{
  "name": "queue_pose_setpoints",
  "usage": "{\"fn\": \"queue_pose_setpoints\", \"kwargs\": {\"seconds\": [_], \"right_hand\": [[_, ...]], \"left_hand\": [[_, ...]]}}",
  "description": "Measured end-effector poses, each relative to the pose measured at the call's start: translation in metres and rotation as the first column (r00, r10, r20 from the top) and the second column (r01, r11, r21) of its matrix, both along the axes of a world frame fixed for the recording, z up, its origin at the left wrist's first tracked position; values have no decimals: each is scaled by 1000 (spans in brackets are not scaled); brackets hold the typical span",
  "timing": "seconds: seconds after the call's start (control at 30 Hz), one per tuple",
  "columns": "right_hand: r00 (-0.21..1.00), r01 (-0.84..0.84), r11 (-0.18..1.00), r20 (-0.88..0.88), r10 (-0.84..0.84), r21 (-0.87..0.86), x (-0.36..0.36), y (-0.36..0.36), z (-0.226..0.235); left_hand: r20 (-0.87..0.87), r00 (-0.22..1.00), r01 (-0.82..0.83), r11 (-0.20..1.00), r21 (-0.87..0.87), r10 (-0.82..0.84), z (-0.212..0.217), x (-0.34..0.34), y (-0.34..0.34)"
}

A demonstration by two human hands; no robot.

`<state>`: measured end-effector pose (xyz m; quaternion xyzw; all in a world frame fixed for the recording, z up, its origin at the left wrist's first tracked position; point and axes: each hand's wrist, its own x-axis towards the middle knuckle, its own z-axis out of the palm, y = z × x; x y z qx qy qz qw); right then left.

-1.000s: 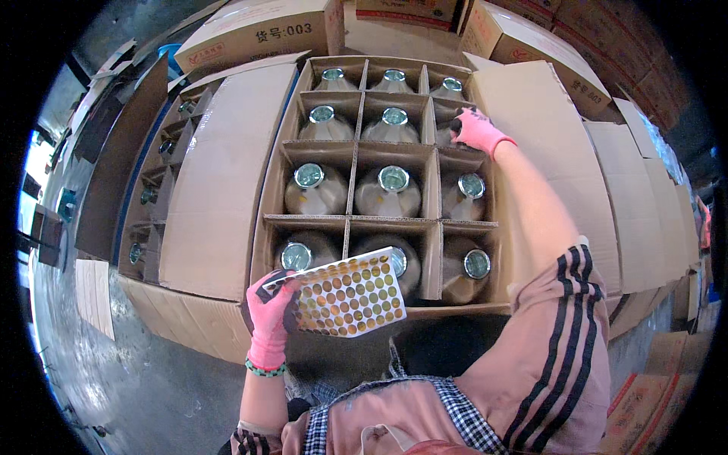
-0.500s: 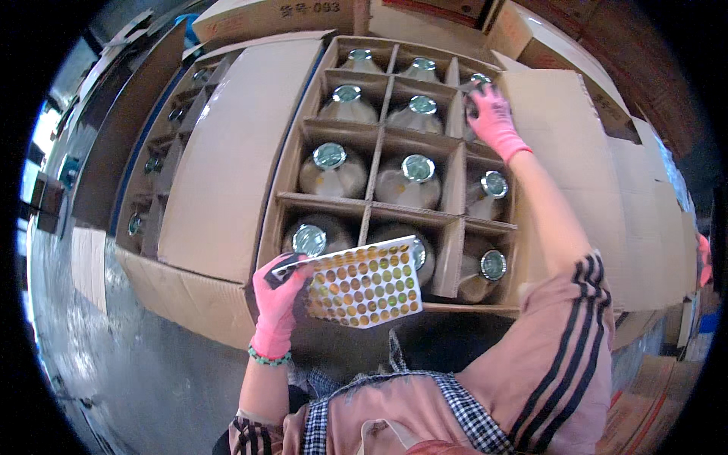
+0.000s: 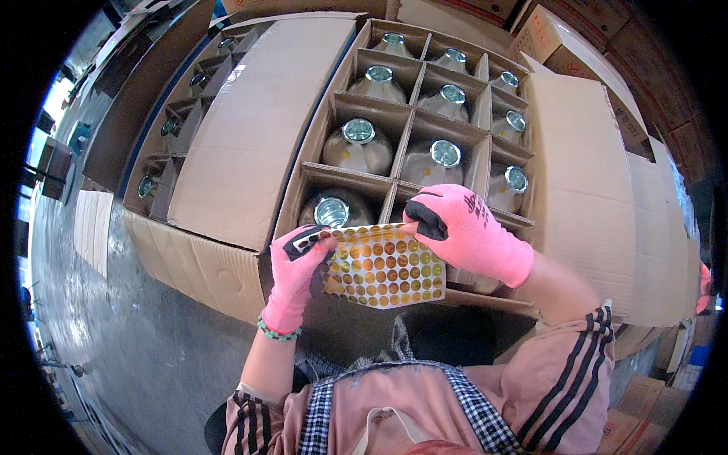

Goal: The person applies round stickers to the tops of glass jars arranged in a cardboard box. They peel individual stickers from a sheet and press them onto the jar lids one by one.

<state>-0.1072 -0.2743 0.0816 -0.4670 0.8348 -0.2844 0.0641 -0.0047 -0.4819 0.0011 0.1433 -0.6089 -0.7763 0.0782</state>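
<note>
My left hand [image 3: 292, 265], in a pink glove with dark fingertips, grips the left end of a white sheet of round gold stickers [image 3: 387, 265]. My right hand [image 3: 470, 227], gloved the same way, pinches at the sheet's top edge; whether a single sticker is between its fingertips cannot be made out. Beneath and beyond the sheet stands an open carton with cardboard dividers [image 3: 411, 125], one round-shouldered glass bottle [image 3: 359, 148] per visible cell. Some bottles carry a small gold dot. The sheet and my right hand cover part of the nearest row.
A second carton [image 3: 189, 254] of bottles adjoins on the left, partly under a wide cardboard flap [image 3: 258, 129]. Another flap [image 3: 580, 174] spreads out on the right. Closed cartons [image 3: 569, 53] are stacked behind. Grey floor [image 3: 174, 349] shows at lower left.
My right hand has come back from a bottle in the far right column to the sheet's top edge. My left hand, holding the sheet, has shifted slightly right; the view has shifted too.
</note>
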Motion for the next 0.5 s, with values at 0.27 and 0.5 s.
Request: {"fn": "queue_pose_setpoints", "kwargs": {"seconds": [0.27,0.5], "right_hand": [[987,22,991,-155,-43,-135,9,-2,-3],[958,-94,987,-283,54,-130,9,3,-8]], "left_hand": [[-42,999,5,1000,-14,-6,-2,-1,1],[-59,998,-9,1000,-6,9,2,0,2]]}}
